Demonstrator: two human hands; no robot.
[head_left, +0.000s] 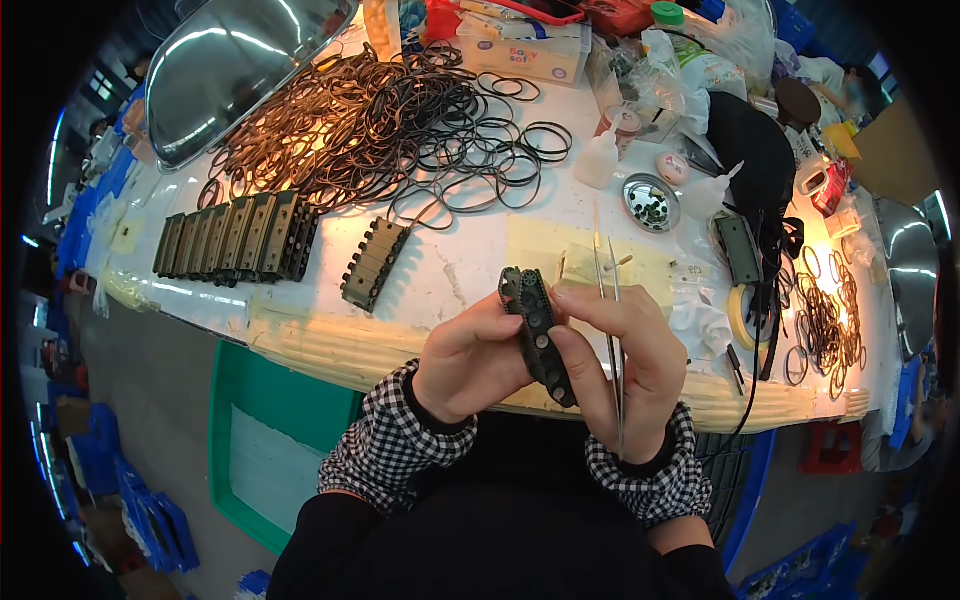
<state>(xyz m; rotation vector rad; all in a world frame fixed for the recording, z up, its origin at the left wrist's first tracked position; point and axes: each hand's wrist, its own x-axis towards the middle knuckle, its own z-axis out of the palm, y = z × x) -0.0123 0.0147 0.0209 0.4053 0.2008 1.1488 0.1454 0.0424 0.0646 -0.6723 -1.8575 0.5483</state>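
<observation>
Hands: dark green studded part (540,332) pinched between left hand (468,358) and right hand (645,350), above the table edge (320,345) | tweezers (619,405): also held in the right hand (crowding its grip) | Risk: the part could be dropped if either pinch were loosened, or scratched if the tweezers were swung inward.

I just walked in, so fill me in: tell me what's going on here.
The person's left hand holds a dark wheeled part; the right hand touches it while holding metal tweezers. On the table, a row of similar parts sits at left, another part sits apart nearer the hands, and a tangled heap of dark loops lies behind.
</observation>
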